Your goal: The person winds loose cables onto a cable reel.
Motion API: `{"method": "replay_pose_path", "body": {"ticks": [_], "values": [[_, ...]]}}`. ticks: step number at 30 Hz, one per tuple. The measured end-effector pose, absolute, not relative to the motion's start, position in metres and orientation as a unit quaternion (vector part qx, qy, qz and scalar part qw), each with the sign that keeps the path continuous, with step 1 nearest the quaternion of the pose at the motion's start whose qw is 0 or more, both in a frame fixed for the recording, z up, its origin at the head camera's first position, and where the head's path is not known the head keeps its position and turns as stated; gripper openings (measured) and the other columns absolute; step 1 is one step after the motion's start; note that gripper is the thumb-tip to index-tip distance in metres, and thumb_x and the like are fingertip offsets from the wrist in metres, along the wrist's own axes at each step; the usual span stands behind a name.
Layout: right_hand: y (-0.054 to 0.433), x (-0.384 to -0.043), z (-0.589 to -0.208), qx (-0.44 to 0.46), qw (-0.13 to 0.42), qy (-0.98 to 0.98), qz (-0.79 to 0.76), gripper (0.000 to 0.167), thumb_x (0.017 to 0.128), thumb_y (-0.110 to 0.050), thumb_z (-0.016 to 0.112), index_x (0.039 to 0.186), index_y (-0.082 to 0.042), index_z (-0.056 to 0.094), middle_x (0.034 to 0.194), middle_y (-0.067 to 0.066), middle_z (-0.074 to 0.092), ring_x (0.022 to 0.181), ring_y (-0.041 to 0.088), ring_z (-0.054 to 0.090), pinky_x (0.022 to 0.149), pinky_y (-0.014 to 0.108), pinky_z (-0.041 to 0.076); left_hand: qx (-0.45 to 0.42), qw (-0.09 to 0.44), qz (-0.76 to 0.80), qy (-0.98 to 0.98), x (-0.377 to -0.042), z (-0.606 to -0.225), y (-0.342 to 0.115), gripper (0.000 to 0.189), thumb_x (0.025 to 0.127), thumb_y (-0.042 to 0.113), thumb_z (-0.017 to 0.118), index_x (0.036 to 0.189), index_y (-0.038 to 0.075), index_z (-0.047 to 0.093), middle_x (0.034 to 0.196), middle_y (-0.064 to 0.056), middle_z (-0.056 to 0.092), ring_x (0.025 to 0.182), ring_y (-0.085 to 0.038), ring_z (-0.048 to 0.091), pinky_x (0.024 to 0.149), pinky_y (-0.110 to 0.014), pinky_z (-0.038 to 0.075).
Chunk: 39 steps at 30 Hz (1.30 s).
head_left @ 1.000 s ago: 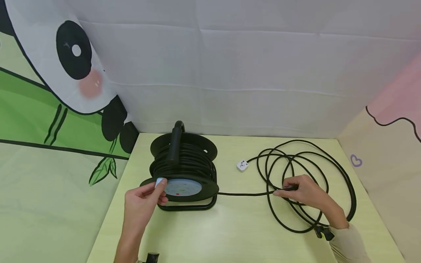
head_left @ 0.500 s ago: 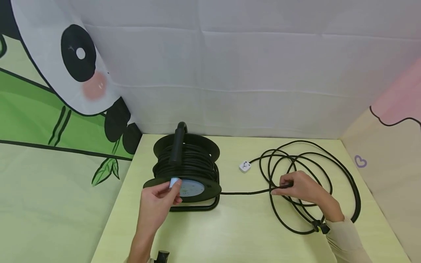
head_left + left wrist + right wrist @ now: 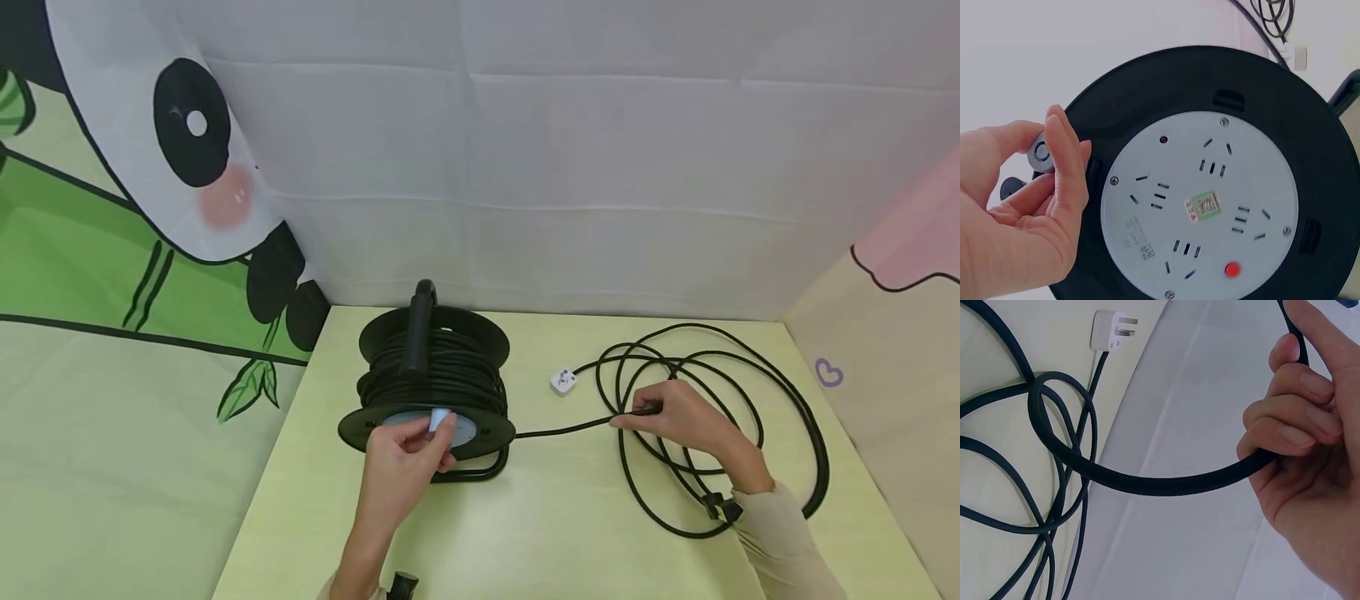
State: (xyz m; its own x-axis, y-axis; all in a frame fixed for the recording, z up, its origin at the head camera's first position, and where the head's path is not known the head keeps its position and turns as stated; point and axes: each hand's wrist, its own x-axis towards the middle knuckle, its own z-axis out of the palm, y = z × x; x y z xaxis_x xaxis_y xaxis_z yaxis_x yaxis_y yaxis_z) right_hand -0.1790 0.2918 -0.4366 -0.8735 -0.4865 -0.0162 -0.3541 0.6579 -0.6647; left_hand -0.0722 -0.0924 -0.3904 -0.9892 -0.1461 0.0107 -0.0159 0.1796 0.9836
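A black cable reel [image 3: 438, 367] stands on the left half of the table, with cable wound round its drum. Its front disc carries a pale round socket panel [image 3: 1210, 162] with a red button. My left hand [image 3: 405, 467] pinches the reel's small light-blue crank knob [image 3: 438, 419] between thumb and fingers, in front of the panel. From the reel's lower right, a black cable [image 3: 562, 431] runs to my right hand [image 3: 686, 421]. That hand's fingers curl round the cable [image 3: 1172, 485], lifting part of it off the table.
Loose loops of cable [image 3: 817, 450] spread over the right side of the table. A white three-pin plug [image 3: 563, 382] lies between reel and loops. The reel's carrying handle [image 3: 420, 333] sticks up. A white cloth wall [image 3: 525, 192] closes off the back.
My left hand has moved rightward with the knob, from the panel's left edge to its upper middle. My right hand has risen slightly with the cable. The view has shifted a little.
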Motion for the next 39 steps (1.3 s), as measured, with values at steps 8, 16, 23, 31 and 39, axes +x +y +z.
{"method": "replay_pose_path", "body": {"ticks": [8, 16, 23, 31, 39], "values": [[0.290, -0.172, -0.429, -0.209, 0.076, 0.911, -0.348, 0.043, 0.088, -0.043, 0.082, 0.063, -0.021, 0.054, 0.056, -0.017, 0.034, 0.053, 0.002, 0.029, 0.053, 0.021, 0.029, 0.008, 0.031, -0.638, -0.769, -0.071, -0.407, -0.075, 0.020, 0.094, 0.019, 0.077, 0.089, -0.001, 0.079, 0.062, -0.002, 0.070, 0.055, -0.019, 0.070, 0.054, -0.026, 0.059], [0.286, -0.169, -0.436, -0.202, 0.067, 0.913, -0.348, 0.043, 0.088, -0.044, 0.082, 0.063, -0.022, 0.055, 0.056, -0.017, 0.034, 0.053, 0.003, 0.030, 0.053, 0.021, 0.029, -0.013, -0.005, -0.642, -0.767, -0.070, -0.432, -0.061, 0.023, 0.094, 0.020, 0.078, 0.077, 0.004, 0.078, 0.061, -0.008, 0.069, 0.054, -0.021, 0.069, 0.052, -0.021, 0.054], [0.282, -0.168, -0.438, -0.199, 0.078, 0.912, -0.349, 0.044, 0.088, -0.044, 0.081, 0.062, -0.022, 0.054, 0.056, -0.016, 0.032, 0.053, 0.002, 0.026, 0.052, 0.021, 0.026, -0.011, -0.015, -0.639, -0.769, -0.070, -0.449, -0.058, 0.025, 0.094, 0.019, 0.078, 0.075, 0.003, 0.077, 0.060, -0.007, 0.068, 0.054, -0.024, 0.069, 0.051, -0.020, 0.053], [0.277, -0.169, -0.437, -0.211, 0.081, 0.911, -0.345, 0.038, 0.088, -0.043, 0.082, 0.066, -0.019, 0.061, 0.056, -0.017, 0.036, 0.053, 0.002, 0.027, 0.052, 0.020, 0.026, -0.008, -0.029, -0.623, -0.782, -0.070, -0.470, -0.057, 0.023, 0.094, 0.018, 0.077, 0.079, 0.001, 0.077, 0.061, -0.005, 0.069, 0.055, -0.028, 0.071, 0.053, -0.021, 0.054], [0.274, -0.172, -0.439, -0.233, 0.079, 0.912, -0.328, 0.042, 0.088, -0.046, 0.081, 0.062, -0.023, 0.056, 0.056, -0.017, 0.035, 0.052, 0.000, 0.027, 0.051, 0.020, 0.026, 0.020, -0.045, -0.601, -0.798, -0.066, -0.499, -0.070, 0.023, 0.094, 0.017, 0.075, 0.081, -0.001, 0.078, 0.065, -0.013, 0.071, 0.054, -0.020, 0.071, 0.052, -0.018, 0.053]]}}
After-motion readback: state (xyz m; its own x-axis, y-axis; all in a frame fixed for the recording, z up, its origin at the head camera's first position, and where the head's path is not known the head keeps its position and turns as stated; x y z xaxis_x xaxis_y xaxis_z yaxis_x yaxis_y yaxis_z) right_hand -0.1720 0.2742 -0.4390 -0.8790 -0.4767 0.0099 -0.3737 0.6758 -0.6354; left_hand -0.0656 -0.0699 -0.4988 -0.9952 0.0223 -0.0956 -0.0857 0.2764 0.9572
